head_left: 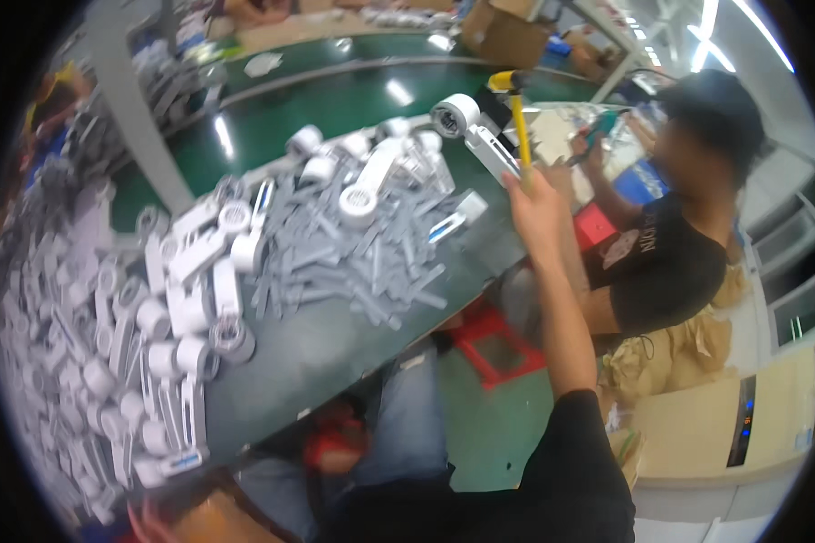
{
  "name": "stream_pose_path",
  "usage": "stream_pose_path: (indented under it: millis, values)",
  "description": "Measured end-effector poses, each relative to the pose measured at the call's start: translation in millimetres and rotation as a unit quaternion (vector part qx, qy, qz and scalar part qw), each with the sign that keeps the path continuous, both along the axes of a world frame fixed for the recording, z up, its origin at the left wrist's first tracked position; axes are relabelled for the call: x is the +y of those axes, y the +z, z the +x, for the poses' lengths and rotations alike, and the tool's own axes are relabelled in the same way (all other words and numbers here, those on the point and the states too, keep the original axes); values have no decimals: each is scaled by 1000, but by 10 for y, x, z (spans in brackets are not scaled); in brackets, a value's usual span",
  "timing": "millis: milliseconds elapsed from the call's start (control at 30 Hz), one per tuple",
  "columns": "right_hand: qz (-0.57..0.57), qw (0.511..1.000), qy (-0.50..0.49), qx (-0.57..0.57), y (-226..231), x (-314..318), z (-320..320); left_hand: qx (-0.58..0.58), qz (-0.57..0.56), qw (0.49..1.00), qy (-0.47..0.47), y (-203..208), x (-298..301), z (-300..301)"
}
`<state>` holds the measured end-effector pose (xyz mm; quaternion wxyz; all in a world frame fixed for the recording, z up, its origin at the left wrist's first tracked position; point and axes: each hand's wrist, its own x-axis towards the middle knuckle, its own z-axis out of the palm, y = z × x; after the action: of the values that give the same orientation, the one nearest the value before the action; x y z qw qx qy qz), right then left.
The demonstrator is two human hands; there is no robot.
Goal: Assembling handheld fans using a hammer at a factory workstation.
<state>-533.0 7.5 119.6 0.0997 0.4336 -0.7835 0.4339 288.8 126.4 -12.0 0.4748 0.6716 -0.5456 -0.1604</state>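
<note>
Hammer: yellow-handled hammer raised upright above the far right part of the table, head at top, just right of a white part.
Right hand: right hand lifted, fingers wrapped tight round the lower end of the hammer's handle; the bare forearm runs down to a black sleeve.
Left hand: not seen in this view.
White part: a white part with a round head and a flat handle, tilted, just left of the hammer shaft; what holds it up I cannot tell.
Grey strips: a heap of grey strips lies on the table near the white part.
White pile: many like white parts heaped across the left of the table.
Table: dark green table.
Co-worker: a person in a black shirt sits to the right, beyond the raised arm.
Stool: a red stool stands under the table edge.
</note>
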Motion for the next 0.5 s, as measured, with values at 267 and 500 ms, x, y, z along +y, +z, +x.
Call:
stream_pose_path:
  millis: [267,500]
  values:
    - [127,889,423,-122,-890,757,2121,-222,-133,912,-318,846,-1043,-3053]
    - [79,918,374,-109,-910,828,2046,-268,-130,866,-401,561,-1189,-3383]
